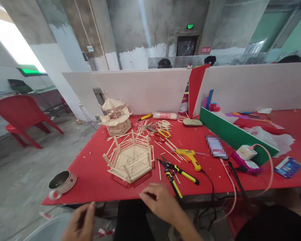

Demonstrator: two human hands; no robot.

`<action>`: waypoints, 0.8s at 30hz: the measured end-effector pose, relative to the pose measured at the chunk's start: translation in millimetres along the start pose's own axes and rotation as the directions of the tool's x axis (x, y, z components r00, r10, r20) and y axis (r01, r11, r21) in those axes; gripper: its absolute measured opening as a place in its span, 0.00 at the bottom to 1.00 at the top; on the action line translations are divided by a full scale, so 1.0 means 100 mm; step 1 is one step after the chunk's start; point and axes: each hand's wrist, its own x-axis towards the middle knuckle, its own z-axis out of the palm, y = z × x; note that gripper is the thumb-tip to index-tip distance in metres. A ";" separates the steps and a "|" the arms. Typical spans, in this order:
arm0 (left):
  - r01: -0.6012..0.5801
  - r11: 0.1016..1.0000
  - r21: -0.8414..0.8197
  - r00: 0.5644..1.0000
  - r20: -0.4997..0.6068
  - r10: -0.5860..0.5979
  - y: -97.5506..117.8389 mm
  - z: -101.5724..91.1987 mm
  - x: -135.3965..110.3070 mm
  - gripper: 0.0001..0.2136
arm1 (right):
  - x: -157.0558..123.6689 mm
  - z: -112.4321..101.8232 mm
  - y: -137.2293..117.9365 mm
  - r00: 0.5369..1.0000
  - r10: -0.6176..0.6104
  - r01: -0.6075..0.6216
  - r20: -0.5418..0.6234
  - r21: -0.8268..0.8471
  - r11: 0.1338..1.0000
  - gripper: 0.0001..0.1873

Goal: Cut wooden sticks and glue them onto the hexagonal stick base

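My right hand [160, 201] rests on the near edge of the red table [95, 177], fingers curled and pressed together, just in front of the hexagonal stick frame [130, 159] and beside the yellow-handled pliers [175, 175]. Whether it pinches a stick I cannot make out. My left hand [80, 222] hangs below the table edge, fingers loosely together, holding nothing that I can see. A finished stick pagoda [116, 116] stands at the back left. A yellow glue gun [190, 157] lies to the right of the frame.
Loose sticks [153, 129] and yellow scissors [163, 133] lie mid-table. A metal cup [61, 182] sits at the left corner. A green divider [230, 135], a charger with cables [245, 154] and white partitions [145, 88] stand behind. A red chair [22, 117] is at the left.
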 end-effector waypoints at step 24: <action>-0.366 0.861 -0.353 0.742 0.447 0.499 1.14 1.08 -0.33 0.09 | 0.22 -0.26 0.10 0.942 0.273 -0.329 -0.195 -0.693 0.641 0.10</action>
